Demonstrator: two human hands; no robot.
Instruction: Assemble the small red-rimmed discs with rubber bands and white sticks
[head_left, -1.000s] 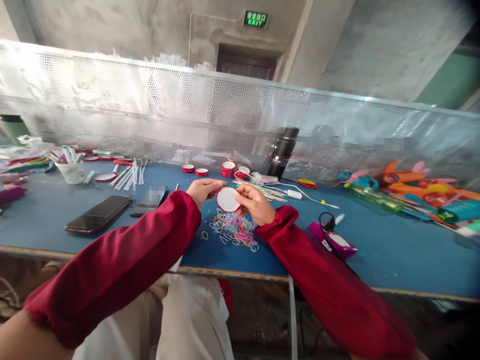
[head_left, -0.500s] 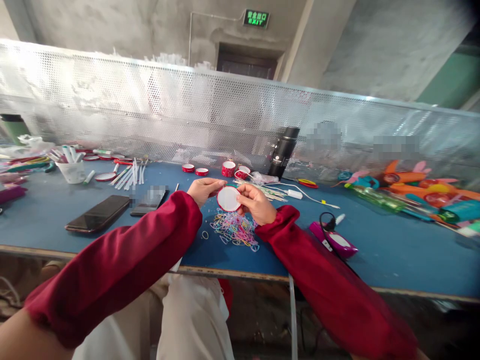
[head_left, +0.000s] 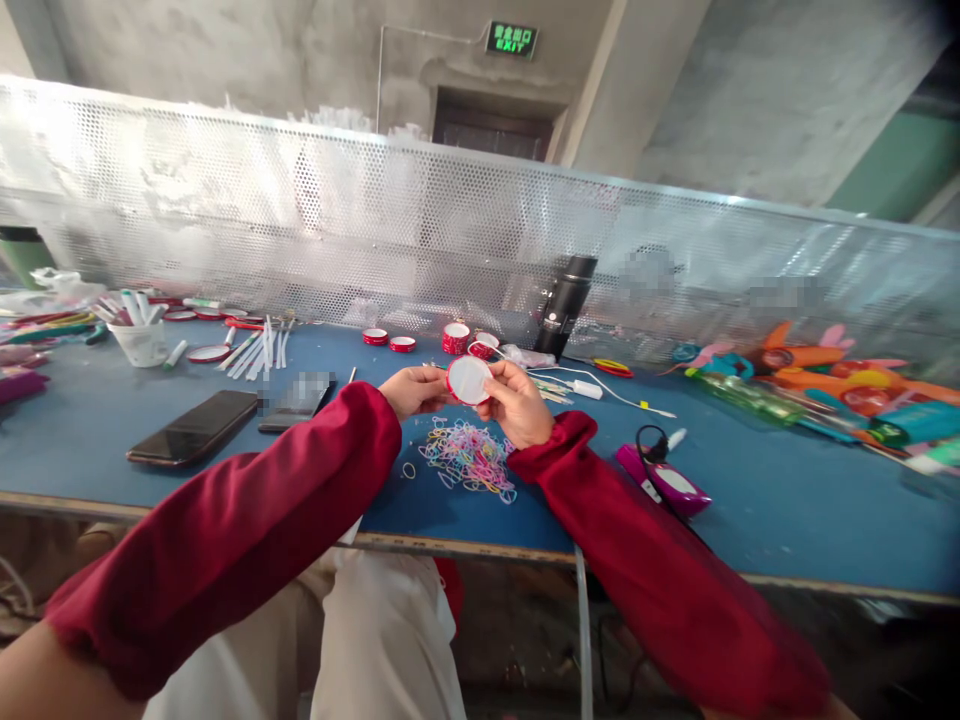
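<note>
One red-rimmed white disc (head_left: 466, 380), held above the table (head_left: 795, 505), is pinched at nine o'clock by the left hand (head_left: 409, 391) and three o'clock by the right hand (head_left: 523, 406), with rubber bands (head_left: 469, 458) heaped at six.

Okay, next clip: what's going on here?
A person at a blue table is holding a white disc with a red rim. The right hand grips its right edge; the left hand is at its left edge, though its grip is unclear. Below lies a loose heap of coloured bands, with a black flask behind.
</note>
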